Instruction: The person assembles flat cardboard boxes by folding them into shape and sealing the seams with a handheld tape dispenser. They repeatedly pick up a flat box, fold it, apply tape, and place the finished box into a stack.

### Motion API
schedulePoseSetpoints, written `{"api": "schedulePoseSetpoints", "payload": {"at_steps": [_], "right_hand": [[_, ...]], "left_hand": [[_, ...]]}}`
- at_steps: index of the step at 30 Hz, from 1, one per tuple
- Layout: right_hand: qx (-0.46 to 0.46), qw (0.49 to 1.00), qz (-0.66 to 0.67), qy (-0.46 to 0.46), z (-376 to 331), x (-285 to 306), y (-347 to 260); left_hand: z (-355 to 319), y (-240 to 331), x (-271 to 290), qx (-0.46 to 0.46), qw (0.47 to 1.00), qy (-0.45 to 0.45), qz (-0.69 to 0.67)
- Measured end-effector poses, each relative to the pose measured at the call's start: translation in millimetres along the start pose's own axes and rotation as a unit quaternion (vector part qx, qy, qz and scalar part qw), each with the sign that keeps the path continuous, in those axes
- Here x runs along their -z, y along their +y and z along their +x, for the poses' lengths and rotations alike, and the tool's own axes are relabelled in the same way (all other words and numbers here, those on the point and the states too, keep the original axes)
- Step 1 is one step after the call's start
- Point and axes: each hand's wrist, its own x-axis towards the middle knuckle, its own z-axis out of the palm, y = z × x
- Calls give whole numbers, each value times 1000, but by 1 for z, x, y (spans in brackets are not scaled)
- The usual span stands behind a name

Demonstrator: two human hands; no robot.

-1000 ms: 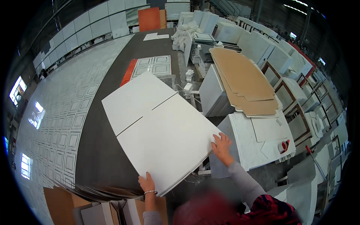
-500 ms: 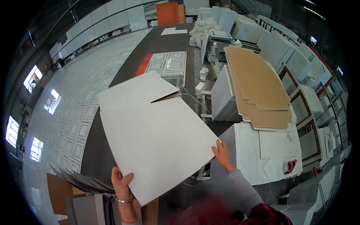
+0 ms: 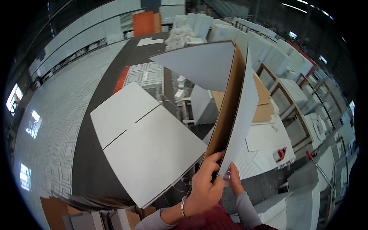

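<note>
A large sheet of corrugated cardboard, white outside and brown inside, stands folded and upright in front of me. My left hand, a metal bracelet at its wrist, is closed around the lower part of the fold, fingers curled over the edge. Against the lower outer white side, my right hand grips near the edge; its fingertips are partly hidden. Left of them lies a flat white cardboard sheet with two dark slits in line across it. It rests on at least one more sheet.
Brown and grey cardboard pieces stand at the lower left. On the right, a white stack bears a red tape dispenser. Wooden frames stand beyond it. Glossy patterned panels cover the left side.
Half a second ago my hands held opposite edges of a flat sheet. Now a folded sheet stands upright at the right, both hands on it; the slitted sheet beneath shows. My left hand moved right.
</note>
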Motion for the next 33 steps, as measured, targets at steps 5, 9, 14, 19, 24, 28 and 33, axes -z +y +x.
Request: {"api": "schedulePoseSetpoints", "payload": {"at_steps": [5, 9, 14, 19, 24, 28, 33], "right_hand": [[-39, 989, -140, 29, -58, 63, 27], [76, 986, -145, 44, -107, 80, 11], [298, 949, -46, 86, -164, 65, -106], [413, 878, -173, 169, -159, 39, -190], [438, 878, -150, 121, -155, 66, -204], [433, 888, -141, 72, -163, 97, -214], [461, 873, -162, 7, -167, 124, -210]], "left_hand": [[-6, -33, -36, -1, 990, -45, 133], [-4, -63, -61, -29, 986, -71, 148], [-15, -57, -96, -62, 979, -119, 157], [-24, -48, -120, -83, 977, -114, 160], [-19, -18, -113, -36, 984, -177, 4], [24, 70, -97, -365, 843, -251, 304], [122, 46, -144, -507, 625, -341, 485]]}}
